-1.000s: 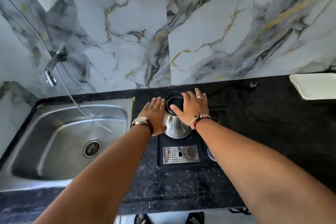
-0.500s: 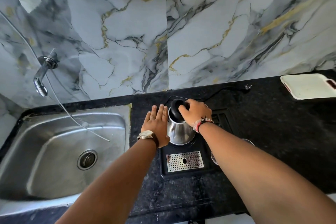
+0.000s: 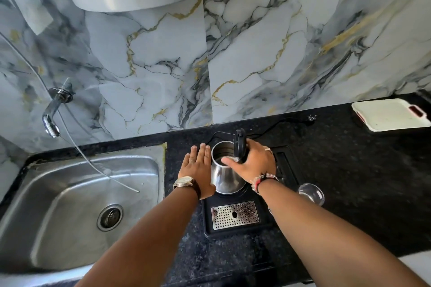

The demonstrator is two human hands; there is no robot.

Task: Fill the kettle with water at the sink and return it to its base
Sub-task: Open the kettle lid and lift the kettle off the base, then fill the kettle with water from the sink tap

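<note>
A steel kettle [image 3: 225, 175] stands at the centre of the frame on a black tray-like base [image 3: 235, 221] that rests on the dark speckled bench [image 3: 349, 182]. Its black lid [image 3: 240, 144] is tipped up on edge at the right side of the rim, so the open mouth shows the shiny inside.

The left hand [image 3: 198, 170] lies flat with fingers straight and together, pressed against the left side of the kettle's body; it grips nothing. A watch [image 3: 185, 182] sits on that wrist. The right hand [image 3: 253, 163] reaches over the kettle from the right, its fingers curled around the lid and the top of the handle area, with the thumb laid across the rim. How firmly it clamps cannot be told. Beaded bands [image 3: 262, 180] circle the right wrist.

In front of the kettle, lower in the frame, the base carries a perforated metal grille [image 3: 234, 215]. Just right of the base, partly behind the right forearm, is a clear glass [image 3: 311, 193]. A black cord [image 3: 279, 123] runs along the bench behind the kettle toward the right.

The steel sink [image 3: 70, 205] fills the lower left of the frame, its drain [image 3: 110, 216] near the middle of the basin. A chrome tap [image 3: 52, 112] sticks out of the marbled wall [image 3: 256, 65] at the left, above the sink, and a thin clear tube [image 3: 93, 163] trails down into the basin. At the far right edge, a white tray [image 3: 389, 115] lies on the bench, well apart from the kettle.
</note>
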